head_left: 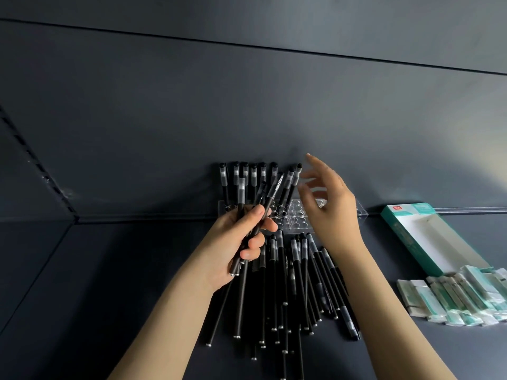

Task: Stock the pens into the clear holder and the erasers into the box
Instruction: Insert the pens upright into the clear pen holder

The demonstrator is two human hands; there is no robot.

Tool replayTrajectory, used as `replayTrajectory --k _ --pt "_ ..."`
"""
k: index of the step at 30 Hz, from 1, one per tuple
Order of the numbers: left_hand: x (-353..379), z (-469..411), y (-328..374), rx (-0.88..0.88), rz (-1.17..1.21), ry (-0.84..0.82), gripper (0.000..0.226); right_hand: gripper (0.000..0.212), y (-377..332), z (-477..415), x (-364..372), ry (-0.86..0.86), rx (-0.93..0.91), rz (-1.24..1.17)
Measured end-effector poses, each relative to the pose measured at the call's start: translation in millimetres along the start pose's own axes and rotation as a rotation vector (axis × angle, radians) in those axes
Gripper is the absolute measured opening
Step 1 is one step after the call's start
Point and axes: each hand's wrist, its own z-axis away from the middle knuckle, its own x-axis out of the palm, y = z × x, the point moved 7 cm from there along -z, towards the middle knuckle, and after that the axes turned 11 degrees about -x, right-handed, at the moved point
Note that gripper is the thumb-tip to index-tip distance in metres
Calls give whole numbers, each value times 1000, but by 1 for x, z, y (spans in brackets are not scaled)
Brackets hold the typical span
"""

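Twenty-odd loose pens (pixel 288 283) are heaped on the bench (pixel 137 270), long axes running front to back, too overlapped for an exact count. About a dozen erasers (pixel 452 297) are piled off to the right. Roughly three held pens (pixel 270 196) are gripped by the left hand (pixel 236 242), slanted up toward the clear holder (pixel 293 218). The right hand (pixel 329 204) is spread loose, nothing in it, right over the empty holes, so it's probably nearer. About eight standing pens (pixel 253 176) are slotted at the holder's left. One box (pixel 428 237) lies open far right.

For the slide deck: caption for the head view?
Left hand holds pens, open right hand at the holder; erasers near box.
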Motion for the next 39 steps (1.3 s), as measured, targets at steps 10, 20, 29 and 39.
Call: replayTrajectory --k 10,20,29,39 --pt "9 4 -5 -35 -87 -56 35 19 -7 15 15 10 419 -948" --pt "-20 2 12 39 -293 160 33 20 35 13 -60 620 336 -446" --pt "-9 -5 2 36 -150 74 15 20 24 -6 -44 435 174 -2" --pt "-5 -5 0 12 -189 71 21 19 18 -17 -9 130 -11 243"
